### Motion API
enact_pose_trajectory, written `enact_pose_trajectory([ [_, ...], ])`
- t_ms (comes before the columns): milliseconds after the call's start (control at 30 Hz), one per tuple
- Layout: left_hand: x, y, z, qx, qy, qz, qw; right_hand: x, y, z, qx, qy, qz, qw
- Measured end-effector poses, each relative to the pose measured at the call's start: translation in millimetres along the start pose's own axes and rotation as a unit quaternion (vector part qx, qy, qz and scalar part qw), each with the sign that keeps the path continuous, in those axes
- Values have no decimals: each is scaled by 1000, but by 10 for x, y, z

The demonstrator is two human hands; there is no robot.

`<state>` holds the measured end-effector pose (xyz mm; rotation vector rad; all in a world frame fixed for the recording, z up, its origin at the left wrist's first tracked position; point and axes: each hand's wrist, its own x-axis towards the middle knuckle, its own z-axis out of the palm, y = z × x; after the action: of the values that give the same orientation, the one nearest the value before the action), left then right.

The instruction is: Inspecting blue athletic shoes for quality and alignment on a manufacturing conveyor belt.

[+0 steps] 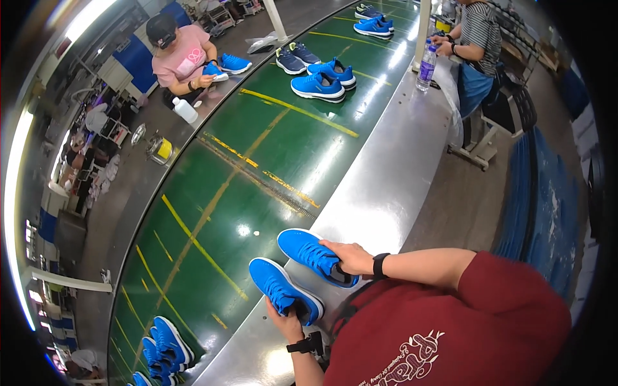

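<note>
Green belt (257, 219) beside one steel ledge (367, 206), two hands (353, 258) (one blue sneaker (302, 248) in the grasp of each)

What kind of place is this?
Probably a shoe factory: pairs of blue sneakers stand on a long green conveyor belt, and a worker in pink across it holds a shoe.

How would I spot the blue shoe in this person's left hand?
Find the green belt, then the silver ledge along its right side. Follow the ledge down to the red shirt. The lower blue shoe there, in the left hand, is yours; the upper blue shoe is in the right hand.
</note>
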<state>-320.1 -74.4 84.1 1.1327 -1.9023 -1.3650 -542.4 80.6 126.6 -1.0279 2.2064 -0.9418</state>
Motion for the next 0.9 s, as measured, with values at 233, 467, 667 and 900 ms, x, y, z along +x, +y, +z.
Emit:
enact_pose_trajectory([
  [233,-22,-107,10,-162,-22,-58,985,42,68,83,-27,1,-29,999],
  [467,-479,263,517,14,-65,-31,997,-38,180,-89,-36,-70,-51,996],
  [667,-398,585,1013,19,-90,-8,996,17,509,-589,-9,-63,-55,996],
  [900,-219,976,1618,32,-80,-51,995,315,840,-982,-23,-7,-121,992],
])
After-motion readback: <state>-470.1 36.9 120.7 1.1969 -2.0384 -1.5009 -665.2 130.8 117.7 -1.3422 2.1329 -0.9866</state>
